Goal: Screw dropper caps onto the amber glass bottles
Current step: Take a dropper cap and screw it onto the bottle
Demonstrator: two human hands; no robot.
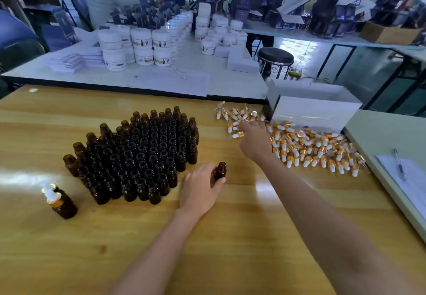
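Near the table's (230, 237) left edge: two capped bottles (65, 206), finished. Centre: one open amber bottle (220, 171), gripped upright by left hand (200, 188). Beyond: large uncapped cluster (143, 154), outstanding. Far right: right hand (253, 141) reaching into dropper caps (311, 149); grasp indeterminable.

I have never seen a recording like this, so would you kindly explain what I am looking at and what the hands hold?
There is no machine here: these are a person's two bare hands, filmed by one wide-angle camera worn on the head, looking forward and down. On the wooden table stand a block of open amber bottles, two capped bottles to the left, and a pile of gold-and-white dropper caps beside a white box. The left hand holds one open bottle upright. The right hand reaches into the caps; whether it has picked one up is unclear.
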